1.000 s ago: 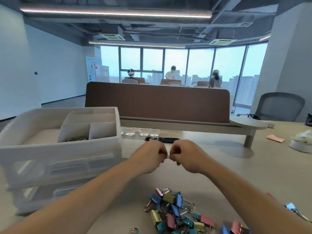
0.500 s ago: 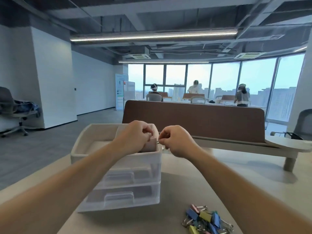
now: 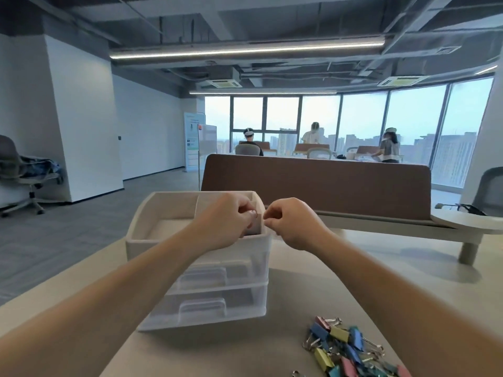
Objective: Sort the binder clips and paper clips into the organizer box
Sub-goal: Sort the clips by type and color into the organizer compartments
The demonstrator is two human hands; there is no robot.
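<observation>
The white organizer box [image 3: 147,239] stands on the table to the left, with an open compartmented tray on top and two translucent drawers below. My left hand [image 3: 231,219] hovers over the tray's right compartments and pinches a small wire paper clip [image 3: 254,214] at its fingertips. Just to the right of the box, my right hand [image 3: 292,223] has curled fingers with thumb and forefinger tips together, and nothing shows between them. A heap of coloured binder clips [image 3: 348,349] lies on the table at the lower right. A loose metal clip [image 3: 296,373] sits at the bottom edge.
A brown divider panel [image 3: 315,183] runs across the table behind the box, with a low white shelf [image 3: 468,224] at its right end. An office chair [image 3: 16,172] stands on the floor far left. People sit at desks by the windows.
My view and both hands swung left from above the clip heap to the organizer. The hands, joined on one paper clip before, have parted, and the clip stays with my left hand.
</observation>
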